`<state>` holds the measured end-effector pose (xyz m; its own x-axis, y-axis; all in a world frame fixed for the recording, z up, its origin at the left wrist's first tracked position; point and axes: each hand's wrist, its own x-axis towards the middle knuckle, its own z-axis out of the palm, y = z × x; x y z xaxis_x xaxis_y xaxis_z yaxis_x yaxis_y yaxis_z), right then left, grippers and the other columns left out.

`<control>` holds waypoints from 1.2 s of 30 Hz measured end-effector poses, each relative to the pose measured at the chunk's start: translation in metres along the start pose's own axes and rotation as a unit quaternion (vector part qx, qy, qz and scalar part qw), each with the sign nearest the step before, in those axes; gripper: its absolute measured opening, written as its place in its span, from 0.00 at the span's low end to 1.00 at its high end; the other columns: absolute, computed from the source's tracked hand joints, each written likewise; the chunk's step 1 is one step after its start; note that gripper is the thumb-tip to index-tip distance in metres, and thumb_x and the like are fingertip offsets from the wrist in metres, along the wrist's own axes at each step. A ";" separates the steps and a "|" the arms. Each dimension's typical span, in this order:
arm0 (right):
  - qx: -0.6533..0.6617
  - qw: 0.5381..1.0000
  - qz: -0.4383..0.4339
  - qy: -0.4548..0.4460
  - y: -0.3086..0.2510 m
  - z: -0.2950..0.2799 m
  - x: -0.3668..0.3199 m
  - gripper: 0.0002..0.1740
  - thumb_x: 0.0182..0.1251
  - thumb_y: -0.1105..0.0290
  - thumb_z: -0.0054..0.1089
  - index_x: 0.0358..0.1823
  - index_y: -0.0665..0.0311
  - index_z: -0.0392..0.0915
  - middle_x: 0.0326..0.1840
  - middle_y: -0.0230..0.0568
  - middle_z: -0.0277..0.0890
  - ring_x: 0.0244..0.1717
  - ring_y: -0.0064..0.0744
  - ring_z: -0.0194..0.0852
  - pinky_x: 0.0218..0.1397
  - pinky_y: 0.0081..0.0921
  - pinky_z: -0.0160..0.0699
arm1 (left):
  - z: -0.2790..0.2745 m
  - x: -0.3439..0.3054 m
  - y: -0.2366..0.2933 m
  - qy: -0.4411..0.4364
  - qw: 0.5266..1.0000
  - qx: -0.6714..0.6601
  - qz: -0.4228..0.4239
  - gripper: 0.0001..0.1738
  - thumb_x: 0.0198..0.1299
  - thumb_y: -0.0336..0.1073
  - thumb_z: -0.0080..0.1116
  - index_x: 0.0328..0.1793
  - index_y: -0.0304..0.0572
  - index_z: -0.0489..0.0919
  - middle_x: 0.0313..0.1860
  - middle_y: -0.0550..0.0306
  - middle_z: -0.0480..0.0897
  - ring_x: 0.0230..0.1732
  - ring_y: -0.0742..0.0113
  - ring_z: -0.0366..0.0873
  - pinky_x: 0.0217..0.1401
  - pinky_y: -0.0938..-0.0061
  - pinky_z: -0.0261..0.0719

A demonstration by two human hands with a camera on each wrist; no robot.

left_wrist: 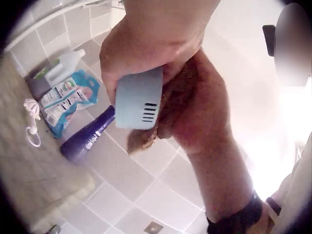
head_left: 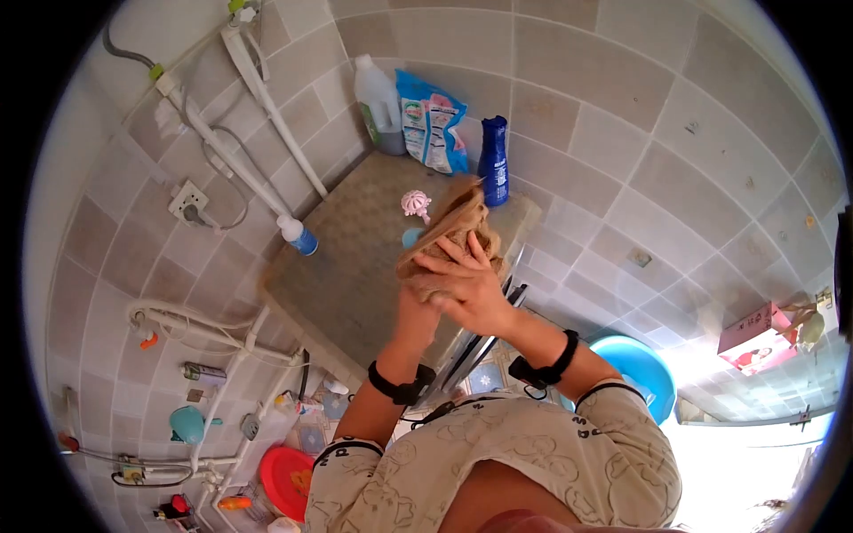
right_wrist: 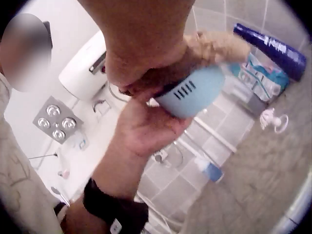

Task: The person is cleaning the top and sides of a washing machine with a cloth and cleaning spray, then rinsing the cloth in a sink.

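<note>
Hands raised: left grip [left_wrist: 146, 46] clasps a pale-blue slotted plastic cup [left_wrist: 139, 97]; right grip [right_wrist: 146, 56] clutches a brown fuzzy cloth [right_wrist: 219, 46] against that cup.

Two hands [head_left: 418, 309] [head_left: 471, 286], one cup [left_wrist: 139, 97], one cloth [head_left: 458, 218], two bottles [head_left: 378, 98] [head_left: 493, 160].

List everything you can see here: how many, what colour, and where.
cup: one, light blue, in the left hand.
cloth: one, brown, against the cup, under the right hand.
bottle: one, white, back of the grey surface.
bag: one, blue, beside the white bottle.
tall bottle: one, dark blue, right of the bag.
small fixture: one, pink and white, on the surface.
basin: one, blue, floor, right.
left hand: one, grips the cup.
right hand: one, holds the cloth.
</note>
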<state>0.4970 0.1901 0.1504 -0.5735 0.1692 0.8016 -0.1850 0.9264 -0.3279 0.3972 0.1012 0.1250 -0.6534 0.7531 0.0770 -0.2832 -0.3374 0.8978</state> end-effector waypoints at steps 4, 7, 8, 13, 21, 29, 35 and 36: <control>-0.007 0.996 0.039 -0.081 0.006 0.017 0.002 0.13 0.55 0.65 0.57 0.39 0.64 0.77 0.41 0.42 0.76 0.48 0.48 0.70 0.57 0.45 0.62 | -0.010 -0.001 -0.003 -0.040 0.997 0.057 -0.036 0.26 0.51 0.24 0.57 0.57 0.37 0.64 0.51 0.58 0.72 0.50 0.71 0.70 0.53 0.76 0.70; -0.011 0.997 0.032 -0.066 0.020 0.020 0.018 0.10 0.55 0.64 0.56 0.34 0.62 0.78 0.43 0.38 0.74 0.39 0.44 0.71 0.52 0.45 0.63 | -0.016 0.002 -0.001 -0.071 0.997 0.044 0.001 0.28 0.50 0.24 0.58 0.59 0.36 0.63 0.51 0.58 0.71 0.50 0.72 0.70 0.53 0.76 0.70; -0.019 0.992 0.109 -0.054 0.027 0.016 0.025 0.11 0.54 0.66 0.56 0.37 0.62 0.78 0.45 0.40 0.74 0.43 0.45 0.71 0.54 0.46 0.62 | -0.013 -0.003 0.002 -0.059 0.997 0.048 0.012 0.29 0.50 0.24 0.58 0.59 0.37 0.62 0.50 0.58 0.71 0.50 0.72 0.70 0.53 0.76 0.70; -0.013 0.998 0.061 0.013 0.024 0.011 0.017 0.24 0.52 0.74 0.55 0.54 0.64 0.70 0.60 0.46 0.66 0.67 0.47 0.55 0.69 0.49 0.47 | -0.016 -0.004 -0.002 -0.032 0.997 0.059 0.029 0.33 0.48 0.23 0.59 0.61 0.39 0.59 0.49 0.57 0.72 0.50 0.71 0.70 0.54 0.75 0.70; -0.026 0.999 0.022 0.000 0.017 0.001 0.007 0.17 0.58 0.66 0.53 0.47 0.64 0.74 0.57 0.40 0.69 0.63 0.50 0.59 0.67 0.49 0.49 | -0.011 0.000 -0.009 -0.053 0.975 0.199 0.087 0.34 0.48 0.26 0.61 0.62 0.37 0.59 0.50 0.54 0.72 0.49 0.69 0.71 0.52 0.75 0.69; -0.059 0.991 -0.118 -0.006 0.036 -0.016 0.018 0.12 0.46 0.63 0.61 0.32 0.59 0.77 0.35 0.37 0.67 0.40 0.41 0.67 0.42 0.35 0.70 | -0.008 -0.005 0.011 -0.121 0.942 0.304 0.075 0.34 0.42 0.33 0.64 0.58 0.35 0.65 0.45 0.47 0.75 0.45 0.63 0.74 0.47 0.69 0.73; 0.034 0.997 -0.070 0.018 0.050 -0.017 -0.006 0.08 0.50 0.67 0.58 0.31 0.62 0.77 0.36 0.39 0.69 0.39 0.43 0.68 0.41 0.34 0.70 | -0.012 -0.014 0.008 -0.137 0.946 0.287 0.059 0.38 0.41 0.32 0.65 0.62 0.36 0.63 0.47 0.48 0.75 0.46 0.63 0.74 0.48 0.70 0.73; 0.033 0.997 -0.071 0.018 0.050 -0.018 -0.007 0.08 0.50 0.67 0.58 0.31 0.62 0.77 0.36 0.39 0.69 0.39 0.43 0.68 0.41 0.34 0.70 | -0.013 -0.014 0.008 -0.143 0.948 0.277 0.070 0.39 0.41 0.32 0.65 0.63 0.36 0.62 0.48 0.48 0.74 0.47 0.63 0.74 0.49 0.70 0.73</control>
<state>0.5058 0.2412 0.1377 -0.5084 0.0508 0.8596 -0.3155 0.9179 -0.2409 0.3947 0.0810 0.1249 -0.4182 0.8714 0.2563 0.2559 -0.1577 0.9537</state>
